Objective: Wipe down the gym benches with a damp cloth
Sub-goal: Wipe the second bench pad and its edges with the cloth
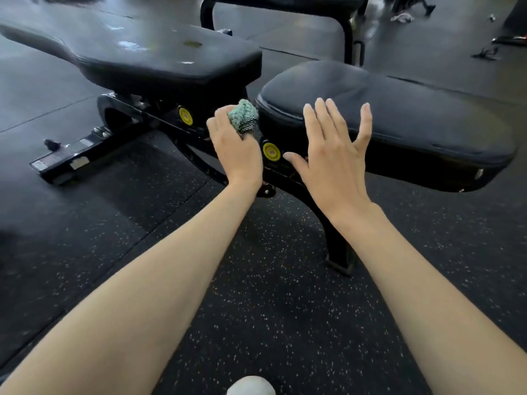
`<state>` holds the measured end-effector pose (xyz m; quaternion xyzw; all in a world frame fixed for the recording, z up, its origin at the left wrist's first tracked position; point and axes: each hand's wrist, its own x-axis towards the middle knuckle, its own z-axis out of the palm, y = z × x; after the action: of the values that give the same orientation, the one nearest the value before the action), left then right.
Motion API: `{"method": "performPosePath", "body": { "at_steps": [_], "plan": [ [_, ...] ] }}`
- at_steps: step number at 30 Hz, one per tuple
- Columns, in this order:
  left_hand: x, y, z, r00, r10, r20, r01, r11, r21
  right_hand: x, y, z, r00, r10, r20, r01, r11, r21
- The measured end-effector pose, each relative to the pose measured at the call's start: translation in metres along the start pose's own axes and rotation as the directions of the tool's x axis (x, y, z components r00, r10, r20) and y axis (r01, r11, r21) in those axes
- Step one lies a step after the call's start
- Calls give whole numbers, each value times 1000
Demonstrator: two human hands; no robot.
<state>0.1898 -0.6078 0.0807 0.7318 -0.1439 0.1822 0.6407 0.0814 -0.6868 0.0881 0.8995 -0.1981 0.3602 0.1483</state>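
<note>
A black adjustable gym bench stands in front of me. Its long back pad [137, 55] lies to the left and its seat pad [399, 115] to the right. My left hand [236, 149] grips a bunched green cloth [242, 114] in the gap between the two pads, against the left end of the seat pad. Over the near edge of the seat pad is my right hand [333, 155], its fingers straight and spread, holding nothing.
The bench's black steel frame [85, 155] with yellow pivot caps [271, 151] runs low across the speckled rubber floor [271, 309]. A second bench frame [349, 38] stands behind. A white rag [402, 17] lies on the floor at far right. The toe of a light shoe [251, 386] shows below.
</note>
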Motion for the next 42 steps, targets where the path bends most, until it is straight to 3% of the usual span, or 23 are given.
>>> {"method": "performPosePath", "body": {
  "at_steps": [4, 7, 11, 15, 22, 25, 26, 28, 32, 35, 42],
  "plan": [
    [24, -4, 9, 971, -228, 75, 233, 970, -70, 1, 1, 3, 1000, -5, -2, 5, 1000, 10],
    [22, -5, 14, 957, -270, 107, 283, 951, -125, 2, 0, 8, 999, 5, -42, -4, 1000, 12],
    [6, -5, 10, 984, -162, 70, 169, 979, -115, 1, -3, 17, 996, -1, -84, 2, 1000, 8],
    [-20, 5, 6, 999, 5, 49, 3, 988, -155, 2, -5, 27, 975, 15, -222, -26, 999, -47],
    [-38, 2, -11, 959, 245, 143, -227, 965, -131, 2, -2, 36, 948, -6, -318, -10, 999, -49],
    [-8, 7, -6, 999, -28, -30, 22, 982, -188, 0, -6, 36, 947, 36, -318, -44, 999, -17],
    [4, 7, -3, 991, -128, -49, 116, 973, -199, 0, -7, 36, 947, 51, -317, -55, 999, -1],
    [14, 5, 5, 985, -171, -9, 166, 969, -182, 0, -9, 36, 946, 66, -318, -63, 998, 18],
    [-11, 8, 18, 996, -83, -39, 77, 988, -137, 3, -7, 36, 937, 52, -346, -48, 999, 18],
    [-30, 7, 18, 997, 59, -44, -65, 989, -136, 4, -7, 38, 924, 38, -381, -42, 999, -2],
    [-57, 1, 2, 927, 352, 128, -344, 935, -85, 5, -4, 39, 904, 23, -428, -38, 999, -26]
  ]
}}
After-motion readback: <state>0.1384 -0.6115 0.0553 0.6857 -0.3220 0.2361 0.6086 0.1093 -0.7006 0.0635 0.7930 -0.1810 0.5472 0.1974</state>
